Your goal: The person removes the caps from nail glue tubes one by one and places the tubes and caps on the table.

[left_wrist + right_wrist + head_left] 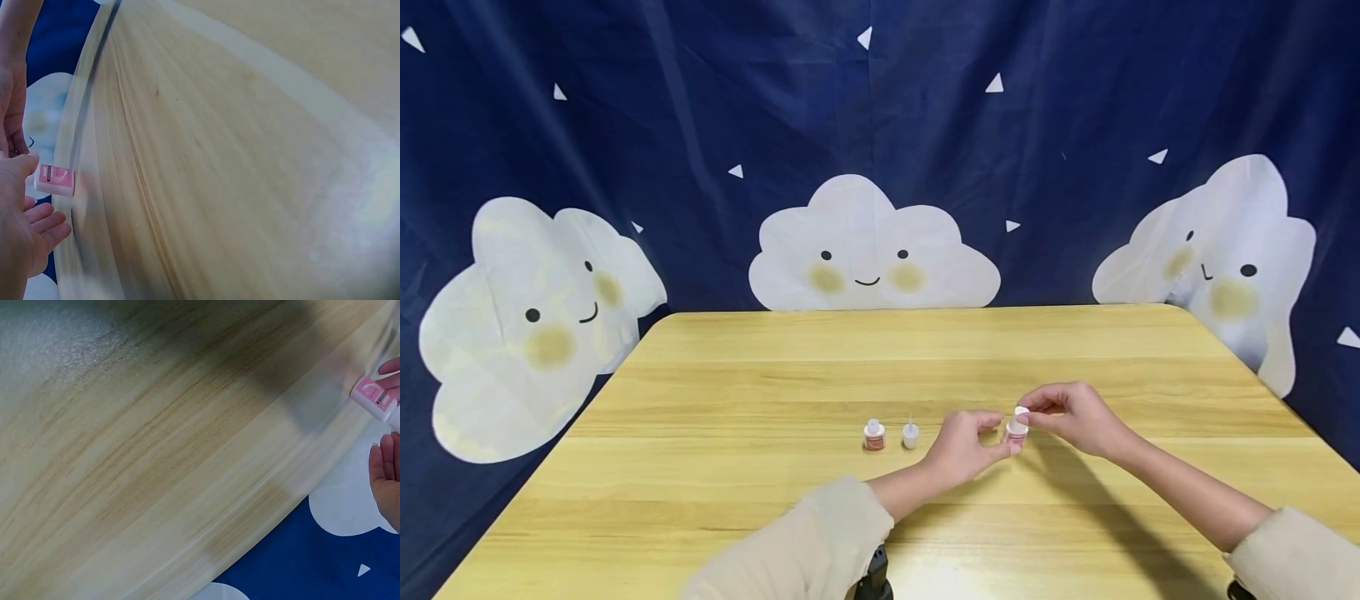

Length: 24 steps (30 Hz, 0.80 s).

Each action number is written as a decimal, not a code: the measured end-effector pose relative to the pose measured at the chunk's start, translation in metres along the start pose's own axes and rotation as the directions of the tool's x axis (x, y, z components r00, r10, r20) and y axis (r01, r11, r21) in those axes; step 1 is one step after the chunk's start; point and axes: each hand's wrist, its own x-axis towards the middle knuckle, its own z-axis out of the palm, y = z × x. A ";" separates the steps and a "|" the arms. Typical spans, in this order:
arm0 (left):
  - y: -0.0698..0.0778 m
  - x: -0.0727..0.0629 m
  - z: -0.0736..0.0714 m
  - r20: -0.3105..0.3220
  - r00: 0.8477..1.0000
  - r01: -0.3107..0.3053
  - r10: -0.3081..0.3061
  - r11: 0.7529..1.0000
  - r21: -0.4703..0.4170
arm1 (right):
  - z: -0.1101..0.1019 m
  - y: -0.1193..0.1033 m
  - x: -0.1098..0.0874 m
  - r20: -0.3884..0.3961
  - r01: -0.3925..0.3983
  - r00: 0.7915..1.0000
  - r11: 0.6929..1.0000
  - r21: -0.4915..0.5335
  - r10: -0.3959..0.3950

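A small white bottle with a pink label [1015, 432] is held slightly tilted between both hands, right of the table's middle. My left hand [962, 446] pinches its body, the thumb at the lower side. With thumb and fingertips, my right hand [1075, 417] grips the white cap [1021, 412] at the bottle's top. In the left wrist view the pink label [56, 177] faces the camera. A second small bottle [874, 437] stands upright to the left, its pale top showing. Beside it a white cap [911, 436] sits upside down, a thin stem pointing up.
The wooden table [737, 392] has rounded far corners. Behind it hangs a dark blue curtain [805, 100] printed with smiling clouds and white triangles. A small black object [874, 577] shows at the left sleeve's cuff.
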 end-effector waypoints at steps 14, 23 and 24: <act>-0.010 0.012 0.006 -0.001 1.000 -0.027 0.027 0.997 -0.074 | 0.002 -0.001 0.001 -0.010 0.014 1.000 1.000 0.012 -0.014; -0.010 0.015 0.012 -0.005 1.000 0.004 -0.004 0.990 -0.138 | 0.002 0.000 0.000 -0.012 0.019 1.000 1.000 0.002 -0.019; -0.010 0.015 0.013 -0.011 1.000 0.004 -0.005 0.990 -0.140 | 0.002 0.001 0.000 -0.013 0.020 1.000 1.000 0.002 -0.020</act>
